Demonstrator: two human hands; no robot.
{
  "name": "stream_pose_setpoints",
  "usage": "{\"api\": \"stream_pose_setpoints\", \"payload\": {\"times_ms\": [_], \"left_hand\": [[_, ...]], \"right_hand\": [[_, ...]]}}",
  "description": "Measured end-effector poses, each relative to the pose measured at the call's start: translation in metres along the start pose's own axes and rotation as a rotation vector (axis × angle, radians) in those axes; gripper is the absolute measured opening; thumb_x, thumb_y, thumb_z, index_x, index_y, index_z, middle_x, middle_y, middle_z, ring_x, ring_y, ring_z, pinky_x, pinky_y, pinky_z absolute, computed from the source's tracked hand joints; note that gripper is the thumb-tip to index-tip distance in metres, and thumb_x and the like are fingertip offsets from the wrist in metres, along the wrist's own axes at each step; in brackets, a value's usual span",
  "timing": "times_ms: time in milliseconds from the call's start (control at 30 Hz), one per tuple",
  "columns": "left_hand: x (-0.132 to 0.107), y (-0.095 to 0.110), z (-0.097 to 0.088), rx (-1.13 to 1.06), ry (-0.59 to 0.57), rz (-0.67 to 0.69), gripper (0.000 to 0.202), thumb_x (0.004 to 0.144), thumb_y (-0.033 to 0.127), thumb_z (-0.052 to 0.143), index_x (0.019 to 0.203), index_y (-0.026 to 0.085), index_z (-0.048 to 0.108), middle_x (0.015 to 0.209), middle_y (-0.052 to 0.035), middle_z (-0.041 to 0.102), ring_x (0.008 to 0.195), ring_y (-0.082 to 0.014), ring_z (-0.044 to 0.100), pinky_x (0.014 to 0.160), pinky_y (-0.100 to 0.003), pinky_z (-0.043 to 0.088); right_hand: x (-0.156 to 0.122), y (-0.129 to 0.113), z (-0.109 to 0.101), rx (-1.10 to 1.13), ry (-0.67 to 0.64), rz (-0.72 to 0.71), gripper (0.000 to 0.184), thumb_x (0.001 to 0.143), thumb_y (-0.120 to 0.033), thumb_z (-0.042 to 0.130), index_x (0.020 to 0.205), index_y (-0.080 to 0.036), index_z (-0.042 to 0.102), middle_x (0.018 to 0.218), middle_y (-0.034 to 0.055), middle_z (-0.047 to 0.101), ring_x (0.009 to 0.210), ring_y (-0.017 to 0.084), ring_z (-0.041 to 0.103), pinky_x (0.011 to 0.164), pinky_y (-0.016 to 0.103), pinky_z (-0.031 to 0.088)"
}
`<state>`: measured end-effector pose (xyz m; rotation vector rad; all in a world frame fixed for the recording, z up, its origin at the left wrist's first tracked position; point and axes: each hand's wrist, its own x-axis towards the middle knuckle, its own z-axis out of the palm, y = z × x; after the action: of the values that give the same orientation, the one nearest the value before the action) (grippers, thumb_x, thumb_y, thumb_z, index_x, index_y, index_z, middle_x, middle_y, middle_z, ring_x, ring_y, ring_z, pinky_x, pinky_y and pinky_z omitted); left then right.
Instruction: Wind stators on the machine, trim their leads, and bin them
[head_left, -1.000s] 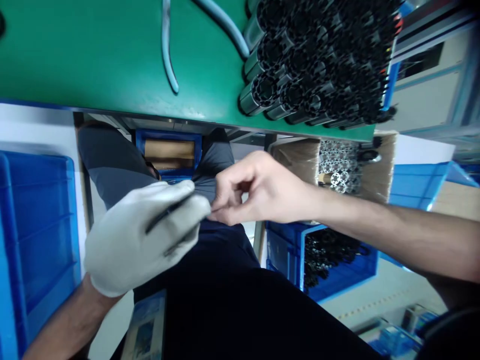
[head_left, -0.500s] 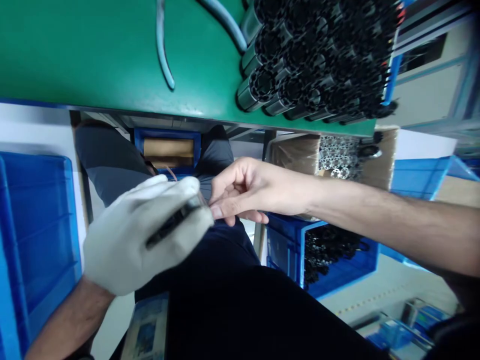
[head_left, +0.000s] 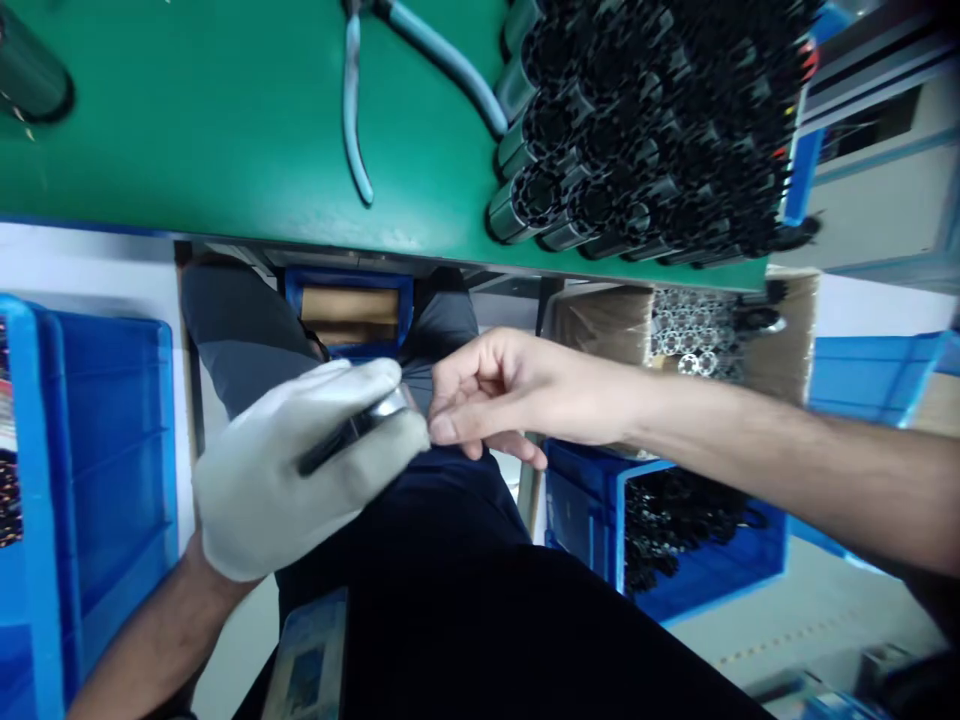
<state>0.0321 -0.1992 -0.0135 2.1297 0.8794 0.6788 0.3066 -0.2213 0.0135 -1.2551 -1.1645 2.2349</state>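
My left hand (head_left: 307, 475), in a white glove, is wrapped round a dark cylindrical part (head_left: 341, 440) with a shiny metal end, above my lap. Most of that part is hidden by the gloved fingers. Right beside its metal end is my right hand (head_left: 495, 395), bare, thumb and forefinger pinched together. Whatever lies between those fingertips is too small or hidden to make out. The fingertips of both hands nearly meet.
Pliers with light blue handles (head_left: 442, 62) lie on the green table (head_left: 225, 150). Several black-and-metal cylinders (head_left: 529, 200) stand in rows at its right. A dark cylinder (head_left: 34, 75) is at far left. Blue bins (head_left: 112, 470) and a carton of metal rings (head_left: 600, 318) flank my legs.
The view has shifted, so the table and bins appear slightly lower and farther right. More of the pliers and the dark cylinder at left now show. Both hands keep nearly the same pose.
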Motion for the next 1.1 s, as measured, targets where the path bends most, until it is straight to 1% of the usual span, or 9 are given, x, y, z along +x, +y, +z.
{"api": "stream_pose_setpoints", "payload": {"times_ms": [100, 233, 400, 533, 600, 767, 933, 1033, 1100], "left_hand": [[0.001, 0.010, 0.000, 0.254, 0.060, 0.089, 0.030, 0.091, 0.026, 0.084, 0.121, 0.029, 0.078, 0.118, -0.0021, 0.090, 0.101, -0.0298, 0.089, 0.084, -0.042, 0.070], [0.005, 0.009, -0.011, 0.167, 0.180, -0.043, 0.029, 0.094, 0.019, 0.082, 0.121, 0.026, 0.073, 0.118, -0.0033, 0.088, 0.104, -0.0226, 0.087, 0.094, -0.035, 0.068], [0.042, -0.033, -0.048, 0.476, 0.378, 0.035, 0.014, 0.097, 0.020, 0.086, 0.108, 0.026, 0.078, 0.138, -0.0089, 0.084, 0.139, -0.0368, 0.075, 0.118, -0.058, 0.061], [0.084, -0.068, -0.067, 0.639, 0.477, -0.039, 0.006, 0.097, 0.030, 0.087, 0.100, 0.026, 0.083, 0.153, -0.0103, 0.076, 0.153, -0.0467, 0.063, 0.123, -0.073, 0.052], [0.093, -0.071, -0.070, 0.647, 0.509, -0.096, 0.015, 0.097, 0.031, 0.086, 0.111, 0.026, 0.084, 0.158, -0.0117, 0.072, 0.156, -0.0488, 0.060, 0.125, -0.076, 0.049], [0.066, -0.051, -0.066, 0.719, 0.620, -0.049, 0.038, 0.099, 0.028, 0.088, 0.136, 0.026, 0.079, 0.162, -0.0199, 0.069, 0.157, -0.0493, 0.060, 0.127, -0.074, 0.050], [0.028, -0.037, -0.053, 0.729, 0.687, -0.048, 0.042, 0.097, 0.031, 0.093, 0.135, 0.022, 0.077, 0.138, -0.0174, 0.083, 0.126, -0.0422, 0.080, 0.109, -0.058, 0.063], [0.017, -0.024, -0.038, 0.581, 0.671, -0.081, 0.069, 0.095, 0.040, 0.096, 0.155, 0.020, 0.069, 0.133, -0.0149, 0.085, 0.116, -0.0371, 0.085, 0.101, -0.049, 0.067], [0.014, -0.012, -0.028, 0.437, 0.604, -0.056, 0.067, 0.098, 0.039, 0.093, 0.157, 0.022, 0.068, 0.133, -0.0119, 0.086, 0.115, -0.0340, 0.086, 0.100, -0.046, 0.069]], "right_hand": [[-0.006, -0.007, 0.009, -0.564, 0.214, -0.401, 0.030, 0.106, -0.030, 0.080, 0.079, -0.020, 0.071, 0.066, -0.0031, 0.067, 0.052, 0.008, 0.054, 0.049, 0.023, 0.037], [-0.016, -0.023, 0.001, -1.065, 0.447, -0.704, 0.015, 0.110, -0.019, 0.076, 0.096, -0.023, 0.077, 0.076, -0.0011, 0.074, 0.062, 0.010, 0.065, 0.056, 0.026, 0.046], [0.006, -0.063, -0.016, -1.104, 0.595, -0.712, 0.008, 0.110, -0.029, 0.079, 0.113, -0.022, 0.082, 0.083, 0.0013, 0.078, 0.063, 0.015, 0.069, 0.061, 0.032, 0.056], [0.069, -0.113, -0.023, -1.397, 0.765, -0.695, 0.029, 0.112, -0.018, 0.062, 0.134, -0.020, 0.082, 0.119, 0.0113, 0.079, 0.093, 0.025, 0.076, 0.082, 0.040, 0.061], [0.108, -0.137, -0.028, -1.527, 0.844, -0.576, 0.042, 0.112, -0.011, 0.052, 0.147, -0.021, 0.075, 0.140, 0.0151, 0.073, 0.115, 0.031, 0.075, 0.087, 0.041, 0.062], [0.168, -0.166, -0.048, -1.623, 0.761, -0.424, 0.025, 0.113, -0.014, 0.060, 0.133, -0.015, 0.075, 0.158, 0.0233, 0.065, 0.141, 0.041, 0.064, 0.102, 0.050, 0.066], [0.128, -0.145, -0.030, -1.416, 0.751, -0.688, 0.006, 0.108, -0.023, 0.075, 0.112, -0.018, 0.075, 0.164, 0.0247, 0.064, 0.150, 0.046, 0.062, 0.125, 0.073, 0.054], [0.074, -0.121, 0.008, -1.149, 0.581, -0.779, 0.007, 0.109, -0.027, 0.074, 0.107, -0.021, 0.071, 0.153, 0.0217, 0.071, 0.158, 0.041, 0.063, 0.124, 0.065, 0.058], [0.044, -0.104, 0.031, -1.018, 0.442, -0.730, 0.007, 0.110, -0.024, 0.074, 0.106, -0.021, 0.070, 0.152, 0.0202, 0.072, 0.160, 0.036, 0.063, 0.122, 0.054, 0.061]]}}
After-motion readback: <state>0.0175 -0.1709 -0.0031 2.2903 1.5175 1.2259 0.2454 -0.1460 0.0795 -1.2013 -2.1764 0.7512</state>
